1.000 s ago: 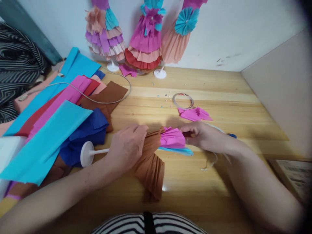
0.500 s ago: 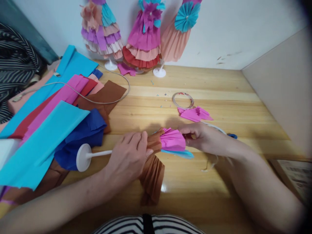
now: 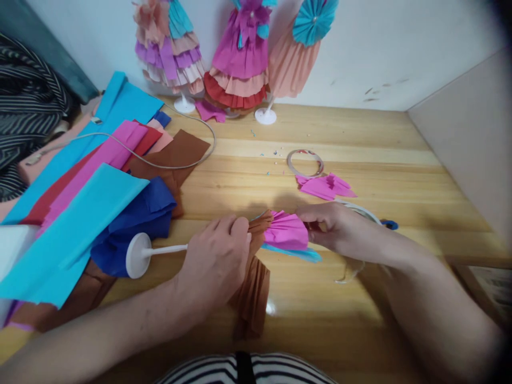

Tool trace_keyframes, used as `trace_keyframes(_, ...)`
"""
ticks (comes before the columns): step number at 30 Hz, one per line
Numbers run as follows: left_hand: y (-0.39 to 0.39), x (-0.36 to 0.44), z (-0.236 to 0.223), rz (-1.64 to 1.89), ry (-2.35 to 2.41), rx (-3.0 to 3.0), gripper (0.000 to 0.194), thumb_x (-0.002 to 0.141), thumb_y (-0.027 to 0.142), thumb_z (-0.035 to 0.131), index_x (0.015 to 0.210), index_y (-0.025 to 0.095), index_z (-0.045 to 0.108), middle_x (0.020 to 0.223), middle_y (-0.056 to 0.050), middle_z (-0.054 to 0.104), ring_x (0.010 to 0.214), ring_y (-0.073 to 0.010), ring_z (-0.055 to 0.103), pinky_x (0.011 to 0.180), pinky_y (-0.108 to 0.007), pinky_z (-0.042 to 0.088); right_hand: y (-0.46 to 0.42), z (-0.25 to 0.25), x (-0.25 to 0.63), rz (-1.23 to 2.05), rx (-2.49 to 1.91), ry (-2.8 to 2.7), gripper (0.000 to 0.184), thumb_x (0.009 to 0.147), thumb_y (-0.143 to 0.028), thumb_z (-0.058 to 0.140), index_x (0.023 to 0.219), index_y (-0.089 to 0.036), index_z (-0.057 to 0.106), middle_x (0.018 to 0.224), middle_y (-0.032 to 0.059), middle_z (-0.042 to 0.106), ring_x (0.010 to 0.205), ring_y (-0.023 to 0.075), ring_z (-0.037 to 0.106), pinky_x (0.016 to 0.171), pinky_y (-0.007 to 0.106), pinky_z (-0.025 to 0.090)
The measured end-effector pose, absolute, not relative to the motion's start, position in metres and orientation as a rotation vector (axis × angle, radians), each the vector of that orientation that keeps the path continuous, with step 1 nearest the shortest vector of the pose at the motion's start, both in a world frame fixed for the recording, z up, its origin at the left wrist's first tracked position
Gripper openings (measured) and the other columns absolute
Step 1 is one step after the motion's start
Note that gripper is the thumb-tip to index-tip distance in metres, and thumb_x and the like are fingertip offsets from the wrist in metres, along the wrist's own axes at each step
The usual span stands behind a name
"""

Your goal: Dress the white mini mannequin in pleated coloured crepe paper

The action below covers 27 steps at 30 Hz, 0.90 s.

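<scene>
White stem (image 3: 166,249) partly hidden, apparently within left hand (image 3: 218,256)

Attire, Partial View

Garment (image 3: 200,370), one: black and white stripes, narrow, alternating, curved across the rounded front; only the part at the lower edge of view shows. Strip (image 3: 245,368), one: plain black, straight-sided, crossing the stripes at mid-front; strap or trim, cannot tell. Left forearm (image 3: 132,312), right forearm (image 3: 424,288): bare. Left hand (image 3: 218,258), right hand (image 3: 338,226): likewise bare.

paper pile (image 3: 76,240) blocking left, far-right tabletop (image 3: 384,154) open
</scene>
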<state>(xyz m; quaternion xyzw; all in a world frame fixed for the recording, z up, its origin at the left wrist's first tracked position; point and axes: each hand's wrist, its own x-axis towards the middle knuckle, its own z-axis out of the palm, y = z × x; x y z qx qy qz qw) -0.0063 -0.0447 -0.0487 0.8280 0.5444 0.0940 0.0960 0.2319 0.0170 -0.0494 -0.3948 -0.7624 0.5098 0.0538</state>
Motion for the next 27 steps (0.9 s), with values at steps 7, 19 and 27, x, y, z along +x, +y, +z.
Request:
trace_keyframes(7,-0.046,-0.004,-0.059,0.295,1.559,2.645,0.034,0.095,0.023,0.038,0.115,0.003,0.058,0.113,-0.02,0.067,0.105,-0.029,0.064,0.088,-0.041,0.053,0.016,-0.048,0.23,1.505,-1.212,-2.34,0.023,0.088,-0.03,0.051,0.078,-0.016,0.065,0.076,0.003,0.065,0.069,0.015,0.058,0.061,0.023,0.045)
trace_keyframes(19,-0.041,-0.03,-0.034,0.255,1.473,2.553,0.036,0.095,0.023,0.035,0.113,0.006,0.06,0.111,-0.019,0.069,0.096,-0.0272,0.067,0.081,-0.041,0.056,0.016,-0.047,0.227,1.028,-1.114,-2.545,0.023,0.085,-0.011,0.046,0.081,-0.017,0.068,0.074,0.0021,0.069,0.061,0.0115,0.059,0.055,0.02,0.042)
trace_keyframes(27,-0.042,-0.036,-0.018,0.027,1.376,2.459,0.02,0.088,0.014,0.047,0.094,0.015,0.066,0.096,-0.01,0.071,0.081,-0.0226,0.067,0.075,-0.037,0.057,0.017,-0.057,0.229,0.891,-1.07,-2.606,0.029,0.081,-0.004,0.048,0.092,-0.02,0.07,0.074,0.0015,0.07,0.058,0.0102,0.059,0.054,0.019,0.04)
